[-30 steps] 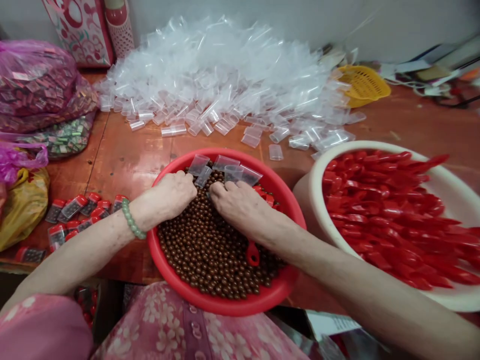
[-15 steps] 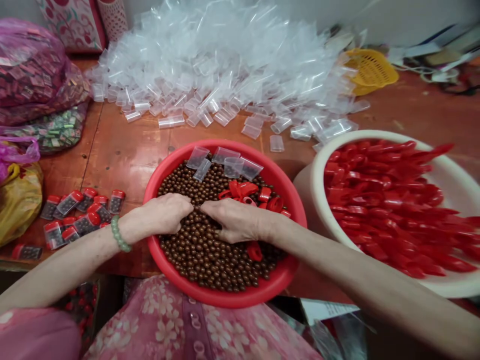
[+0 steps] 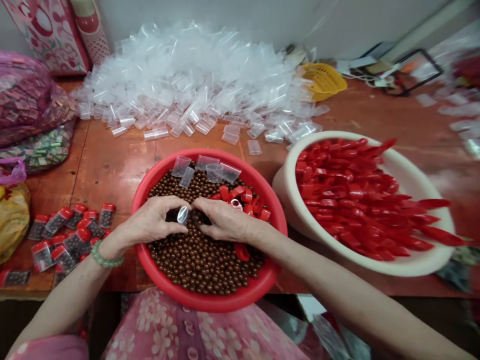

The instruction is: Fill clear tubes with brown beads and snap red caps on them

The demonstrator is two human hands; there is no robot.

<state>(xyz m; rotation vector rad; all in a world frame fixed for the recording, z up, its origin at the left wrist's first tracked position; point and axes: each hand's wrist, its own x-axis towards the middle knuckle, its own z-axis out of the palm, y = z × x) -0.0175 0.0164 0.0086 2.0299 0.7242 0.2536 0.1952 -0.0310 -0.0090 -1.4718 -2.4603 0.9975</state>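
Note:
A red basin [image 3: 210, 303] holds a mass of shiny brown balls [image 3: 210, 265]. Over the balls, my left hand [image 3: 155, 220] is closed around a small clear plastic tube [image 3: 182, 215], whose oval end faces me. Facing it, my right hand [image 3: 225, 220] has its fingertips and thumb curled down at the balls, close to the tube; brown shows between them, but what they grip is unclear. Several clear tubes [image 3: 229, 172] lie on the balls at the back of the basin. Red plastic caps [image 3: 242, 251] rest to the right, some beside my right hand.
A cream basin [image 3: 290, 200] full of red pieces [image 3: 348, 195] stands at right. Clear tubes [image 3: 187, 75] are heaped behind, near a yellow basket [image 3: 324, 82]. Filled red-capped containers [image 3: 63, 240] lie left, below plastic bags [image 3: 24, 95].
Both hands have turned so that the clear tube's end shows in my left hand. My right thumb and fingers have parted slightly. The view has swung right.

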